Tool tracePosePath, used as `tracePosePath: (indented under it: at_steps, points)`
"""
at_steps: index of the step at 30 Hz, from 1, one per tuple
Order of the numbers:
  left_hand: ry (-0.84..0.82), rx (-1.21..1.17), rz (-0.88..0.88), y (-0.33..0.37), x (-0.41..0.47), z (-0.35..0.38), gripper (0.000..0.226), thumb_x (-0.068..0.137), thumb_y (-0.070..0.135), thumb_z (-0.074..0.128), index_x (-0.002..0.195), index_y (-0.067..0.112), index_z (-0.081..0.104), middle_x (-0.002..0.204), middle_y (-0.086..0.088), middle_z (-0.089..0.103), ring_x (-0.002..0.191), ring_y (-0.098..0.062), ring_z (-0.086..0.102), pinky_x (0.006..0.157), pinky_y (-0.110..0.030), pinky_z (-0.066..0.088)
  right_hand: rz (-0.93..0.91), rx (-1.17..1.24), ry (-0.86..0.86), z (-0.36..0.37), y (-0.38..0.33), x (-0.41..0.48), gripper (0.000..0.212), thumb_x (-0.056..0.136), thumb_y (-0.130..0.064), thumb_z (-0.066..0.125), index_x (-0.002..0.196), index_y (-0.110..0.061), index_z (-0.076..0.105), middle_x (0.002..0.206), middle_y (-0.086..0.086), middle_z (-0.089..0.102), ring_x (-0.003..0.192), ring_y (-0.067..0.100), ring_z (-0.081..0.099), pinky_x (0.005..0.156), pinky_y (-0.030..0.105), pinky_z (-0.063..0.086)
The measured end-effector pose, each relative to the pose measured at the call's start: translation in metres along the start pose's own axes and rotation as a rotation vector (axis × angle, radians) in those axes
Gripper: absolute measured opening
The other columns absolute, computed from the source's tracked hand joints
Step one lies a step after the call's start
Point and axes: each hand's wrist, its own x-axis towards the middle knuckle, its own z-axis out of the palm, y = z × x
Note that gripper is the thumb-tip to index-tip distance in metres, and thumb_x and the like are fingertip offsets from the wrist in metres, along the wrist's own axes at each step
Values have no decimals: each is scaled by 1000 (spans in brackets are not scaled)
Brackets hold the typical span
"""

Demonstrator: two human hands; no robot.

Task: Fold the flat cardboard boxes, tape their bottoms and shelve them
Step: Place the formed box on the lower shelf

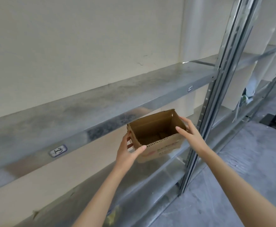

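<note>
A small brown cardboard box point(156, 128), folded up and open at the top, is held in the air in front of a metal shelving unit. My left hand point(129, 151) grips its near left corner, thumb on the front face and fingers round the left side. My right hand point(189, 130) holds the right wall, thumb on the front rim and fingers along the outer side. The box sits level with the gap between the upper shelf board point(101, 102) and the lower shelf board point(150, 181). Red print shows on the box's front face.
A grey upright post point(219, 95) of the rack stands just right of the box. Small labels point(58, 150) are stuck on the upper shelf's front edge. A cream wall lies behind. Grey concrete floor point(248, 161) spreads to the right, with a black stand base point(274, 120) on it.
</note>
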Motion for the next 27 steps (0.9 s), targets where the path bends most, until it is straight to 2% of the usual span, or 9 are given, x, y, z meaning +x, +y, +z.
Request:
tracePosePath:
  at_steps: [3, 6, 10, 13, 18, 23, 27]
  points:
    - [-2, -16, -62, -4, 29, 26, 100, 61, 71, 71, 147, 43, 29, 153, 10, 36, 134, -18, 45, 110, -46, 43, 12, -14, 6, -16, 17, 32, 53, 94, -47, 58, 143, -43, 38, 146, -7, 48, 131, 19, 46, 109, 43, 36]
    - [-16, -48, -113, -6, 51, 52, 107, 55, 78, 72, 147, 45, 29, 153, 11, 36, 134, -18, 46, 110, -47, 43, 33, -24, 20, -33, 35, 62, 53, 95, -45, 58, 144, -41, 39, 146, -7, 47, 130, 16, 45, 106, 39, 35]
    - [-7, -133, -155, -5, 75, 87, 113, 44, 84, 77, 142, 51, 31, 151, 12, 39, 129, -15, 52, 104, -47, 49, 52, -65, 4, -59, 59, 100, 50, 92, -54, 59, 138, -47, 43, 148, -4, 47, 130, 20, 49, 112, 50, 36]
    - [17, -151, -173, 4, 93, 114, 112, 47, 76, 80, 145, 47, 32, 149, 12, 40, 128, -15, 52, 105, -45, 49, 58, -85, -2, -81, 71, 130, 48, 95, -45, 60, 140, -41, 44, 146, -3, 48, 128, 20, 50, 111, 47, 38]
    - [88, -173, -220, 12, 122, 161, 123, 37, 84, 78, 145, 45, 34, 148, 10, 42, 125, -16, 55, 102, -46, 51, 67, -139, -48, -113, 86, 174, 45, 98, -36, 56, 141, -31, 45, 136, 0, 57, 123, 23, 53, 108, 46, 42]
    - [170, -178, -249, 9, 139, 191, 121, 38, 82, 80, 144, 42, 37, 145, 11, 46, 125, -17, 56, 103, -48, 50, 46, -177, -98, -127, 97, 196, 41, 101, -28, 52, 141, -26, 43, 122, 0, 58, 113, 21, 57, 95, 33, 43]
    - [252, -137, -263, 15, 143, 202, 96, 57, 61, 85, 141, 40, 43, 140, 9, 49, 119, -16, 58, 103, -47, 50, 5, -230, -137, -128, 104, 205, 41, 103, -30, 47, 143, -26, 39, 130, 5, 58, 116, 25, 58, 99, 39, 47]
